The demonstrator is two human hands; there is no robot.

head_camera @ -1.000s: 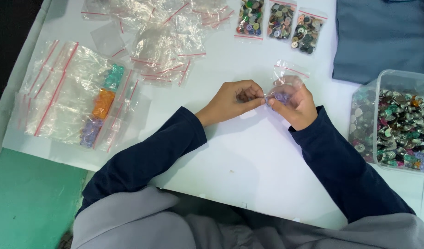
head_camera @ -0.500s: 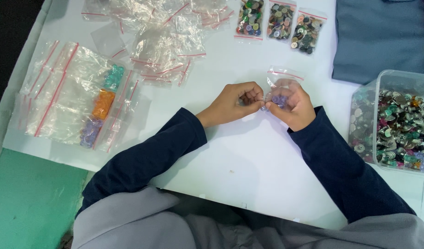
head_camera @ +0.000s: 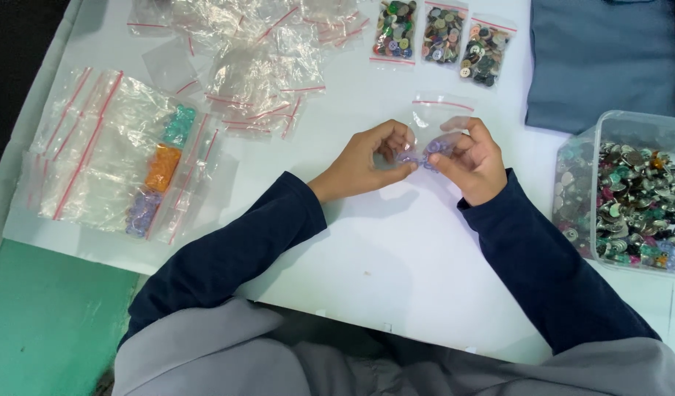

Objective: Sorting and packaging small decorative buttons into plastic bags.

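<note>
My left hand [head_camera: 368, 159] and my right hand [head_camera: 472, 160] meet over the white table [head_camera: 367, 249] and together pinch a small clear zip bag [head_camera: 434, 117] with a red strip along its top. Pale purple buttons [head_camera: 418, 155] show at the bag's bottom, between my fingertips. Both sleeves are dark blue. The bag stands upright above my fingers, its mouth pointing away from me.
Three filled button bags [head_camera: 440, 33] lie at the far edge. Empty zip bags [head_camera: 257, 66] pile up far left. Bags with teal, orange and purple pieces [head_camera: 161, 169] lie left. A clear tub of mixed buttons [head_camera: 631, 198] stands right, blue cloth [head_camera: 609, 59] behind it.
My hands have shifted the bag slightly; its top now stands more upright and the fingers pinch lower, at the buttons.
</note>
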